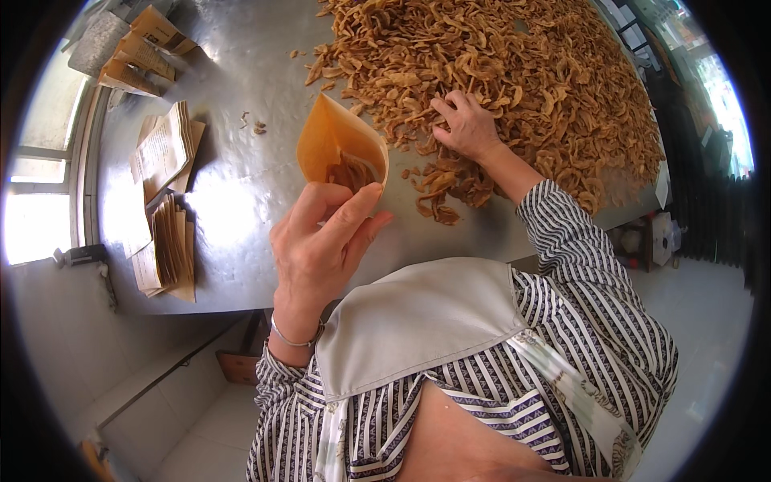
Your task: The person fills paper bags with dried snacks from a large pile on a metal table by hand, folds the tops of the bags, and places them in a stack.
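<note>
My left hand grips the near rim of a kraft paper pouch between thumb and fingers. The pouch's mouth gapes up towards me, and some brown dried strips show inside it. My right hand rests at the near left side of a large heap of dried yellow-brown strips, which look like dried fruit or vegetable. Its thumb and forefinger are apart, with heap pieces between and below them; the other fingertips are partly hidden. A smaller clump of strips lies nearer me, under my right forearm.
On the metal table, stacks of flat kraft pouches lie at the left. Several pouches stand upright at the far left. A few crumbs lie left of the held pouch. The table's front edge runs close to my apron.
</note>
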Tool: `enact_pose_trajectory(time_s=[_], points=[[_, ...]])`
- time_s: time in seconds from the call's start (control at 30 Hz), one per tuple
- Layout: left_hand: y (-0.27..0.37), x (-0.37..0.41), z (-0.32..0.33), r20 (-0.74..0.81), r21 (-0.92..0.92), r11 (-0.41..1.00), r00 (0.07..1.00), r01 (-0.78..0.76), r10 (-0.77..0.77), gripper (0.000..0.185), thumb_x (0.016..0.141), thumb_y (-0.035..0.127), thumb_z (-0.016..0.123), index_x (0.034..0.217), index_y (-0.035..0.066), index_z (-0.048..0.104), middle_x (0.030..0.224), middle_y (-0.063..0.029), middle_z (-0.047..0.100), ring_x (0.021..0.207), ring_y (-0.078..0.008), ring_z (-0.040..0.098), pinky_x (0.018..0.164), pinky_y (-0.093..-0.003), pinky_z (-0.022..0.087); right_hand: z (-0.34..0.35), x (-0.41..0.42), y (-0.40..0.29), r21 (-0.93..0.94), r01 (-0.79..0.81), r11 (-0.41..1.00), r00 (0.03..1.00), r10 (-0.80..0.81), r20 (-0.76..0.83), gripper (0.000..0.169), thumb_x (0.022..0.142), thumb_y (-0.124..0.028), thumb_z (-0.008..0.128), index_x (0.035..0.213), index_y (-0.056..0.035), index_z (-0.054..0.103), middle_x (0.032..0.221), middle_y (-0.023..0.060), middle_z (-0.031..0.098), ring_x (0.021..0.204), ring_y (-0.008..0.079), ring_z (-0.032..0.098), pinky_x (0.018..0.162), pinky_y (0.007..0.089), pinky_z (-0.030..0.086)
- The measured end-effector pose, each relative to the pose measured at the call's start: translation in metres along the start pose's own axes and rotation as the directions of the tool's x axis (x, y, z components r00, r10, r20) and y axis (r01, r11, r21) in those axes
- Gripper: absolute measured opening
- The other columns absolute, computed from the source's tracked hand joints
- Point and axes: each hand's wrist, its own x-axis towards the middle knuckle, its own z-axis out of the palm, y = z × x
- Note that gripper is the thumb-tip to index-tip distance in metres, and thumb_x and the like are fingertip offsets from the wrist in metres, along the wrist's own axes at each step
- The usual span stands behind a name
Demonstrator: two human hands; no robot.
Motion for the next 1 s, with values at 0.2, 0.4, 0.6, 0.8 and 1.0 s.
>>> enact_pose_trajectory(time_s=[0.2, 0.4, 0.6, 0.8, 1.0], points=[[-0.005, 0.002, 0.000, -0.034, 0.017, 1.000, 0.999, 0.016, -0.016, 0.036, 0.076, 0.009, 0.092, 0.110, 0.010, 0.081, 0.087, -0.0043, 0.065, 0.068, -0.0181, 0.067, 0.058, -0.0329, 0.053, 0.008, 0.000, 0.009, 0.093, 0.075, 0.993, 0.997, -0.075, 0.004, 0.051, 0.083, -0.034, 0.083, 0.131, -0.0224, 0.070, 0.120, 0.0065, 0.062, 0.114, 0.0298, 0.064, 0.088, 0.0426, 0.061], [-0.007, 0.008, 0.003, -0.019, 0.026, 1.000, 1.000, 0.012, -0.011, 0.035, 0.076, 0.005, 0.091, 0.109, 0.010, 0.081, 0.087, -0.0053, 0.068, 0.069, -0.0193, 0.066, 0.059, -0.0318, 0.054, -0.004, 0.016, 0.019, 0.332, -0.211, 0.919, 0.971, 0.236, -0.035, 0.049, 0.090, -0.032, 0.080, 0.133, -0.0130, 0.069, 0.119, 0.0107, 0.070, 0.104, 0.0280, 0.071, 0.089, 0.0365, 0.059], [-0.002, 0.031, 0.014, 0.047, 0.001, 1.000, 0.999, 0.024, -0.024, 0.029, 0.079, 0.007, 0.090, 0.105, 0.014, 0.080, 0.090, -0.0019, 0.068, 0.070, -0.0202, 0.068, 0.061, -0.0342, 0.055, -0.016, 0.038, 0.052, 0.894, -0.421, 0.152, 0.758, 0.599, 0.256, 0.056, 0.095, -0.039, 0.080, 0.131, 0.0019, 0.068, 0.116, 0.0093, 0.074, 0.108, 0.0156, 0.070, 0.092, 0.0326, 0.056], [-0.007, 0.067, 0.025, 0.165, 0.069, 0.997, 0.986, -0.021, 0.009, 0.018, 0.086, 0.017, 0.084, 0.102, 0.016, 0.076, 0.090, -0.0022, 0.064, 0.074, -0.0244, 0.068, 0.063, -0.0373, 0.054, -0.122, 0.074, 0.018, 0.825, -0.352, -0.442, 0.809, 0.299, 0.505, 0.045, 0.100, -0.034, 0.075, 0.131, -0.0032, 0.065, 0.115, 0.0133, 0.076, 0.099, 0.0255, 0.077, 0.070, 0.0361, 0.067], [-0.022, 0.099, 0.052, 0.211, 0.112, 0.991, 0.976, -0.073, 0.048, 0.008, 0.091, 0.023, 0.077, 0.096, 0.017, 0.074, 0.088, -0.0048, 0.061, 0.074, -0.0284, 0.067, 0.062, -0.0408, 0.053, -0.193, 0.108, 0.008, 0.814, -0.443, -0.375, 0.820, 0.199, 0.537, 0.041, 0.102, -0.033, 0.072, 0.130, -0.0028, 0.066, 0.118, 0.0136, 0.077, 0.098, 0.0274, 0.079, 0.055, 0.0327, 0.066]])
